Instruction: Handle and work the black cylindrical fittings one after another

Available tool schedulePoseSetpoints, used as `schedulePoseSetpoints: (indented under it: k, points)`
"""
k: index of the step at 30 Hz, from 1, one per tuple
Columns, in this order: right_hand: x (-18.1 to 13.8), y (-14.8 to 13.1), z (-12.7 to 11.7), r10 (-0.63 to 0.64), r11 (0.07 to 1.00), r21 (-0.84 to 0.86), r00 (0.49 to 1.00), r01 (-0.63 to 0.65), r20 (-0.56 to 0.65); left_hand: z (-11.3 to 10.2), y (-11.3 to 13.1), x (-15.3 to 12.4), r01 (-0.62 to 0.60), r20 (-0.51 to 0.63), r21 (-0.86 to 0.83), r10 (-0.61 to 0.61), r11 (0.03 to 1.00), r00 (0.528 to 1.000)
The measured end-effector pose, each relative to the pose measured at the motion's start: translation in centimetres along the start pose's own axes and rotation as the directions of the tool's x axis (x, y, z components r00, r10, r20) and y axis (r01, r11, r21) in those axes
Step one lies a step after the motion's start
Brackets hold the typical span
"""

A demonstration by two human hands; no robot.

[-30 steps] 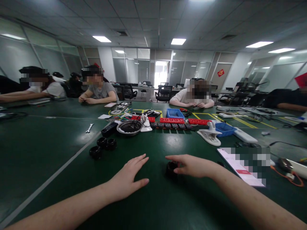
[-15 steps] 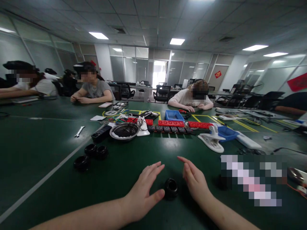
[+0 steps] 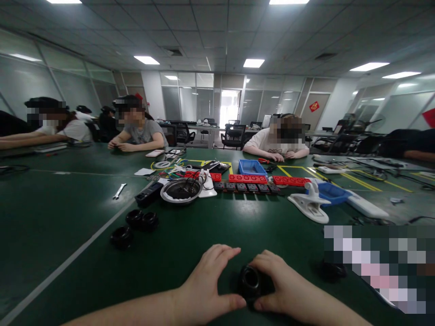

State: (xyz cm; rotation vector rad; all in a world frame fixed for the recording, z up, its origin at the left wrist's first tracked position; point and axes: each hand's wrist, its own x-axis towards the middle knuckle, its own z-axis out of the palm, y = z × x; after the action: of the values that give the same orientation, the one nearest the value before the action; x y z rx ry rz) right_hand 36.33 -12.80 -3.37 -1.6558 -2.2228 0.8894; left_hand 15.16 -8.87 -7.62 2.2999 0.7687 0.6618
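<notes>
A small black ring-shaped part (image 3: 250, 281) sits on the green table (image 3: 68, 217) close to me. My left hand (image 3: 207, 283) curls beside it, thumb touching its lower left edge. My right hand (image 3: 285, 287) wraps its right side, fingers bent over the top and thumb below. Both hands pinch the part between them. Three similar black rings lie further left: one alone (image 3: 121, 237) and a touching pair (image 3: 142, 220).
A metal bowl (image 3: 181, 190), red and black strips (image 3: 248, 179), blue trays (image 3: 251, 167), a white clip (image 3: 311, 206), a wrench (image 3: 119, 190) and cables lie mid-table. Another black part (image 3: 331, 270) sits at right. Several people sit at the far side.
Both hands have closed in from open, spread positions onto the black ring, which now sits gripped between them. The view has shifted slightly.
</notes>
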Motion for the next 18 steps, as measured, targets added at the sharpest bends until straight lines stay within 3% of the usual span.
schedulePoseSetpoints:
  k: [7,14,18]
  points:
    - [0.8,-0.5,1.8,-0.162,0.987,-0.011,0.987,0.162,0.018,-0.3,1.6,0.3,-0.048,0.024,0.004,0.048,0.999,0.999]
    - [0.8,-0.5,1.2,-0.132,0.991,0.023,0.987,0.131,0.087,-0.3,1.2,0.5,-0.014,0.042,-0.081,0.017,0.997,0.999]
    - [1.4,-0.6,2.8,-0.026,0.995,-0.099,0.999,0.023,-0.022,0.6,1.0,0.6,0.155,0.016,-0.084,-0.154,0.984,0.988]
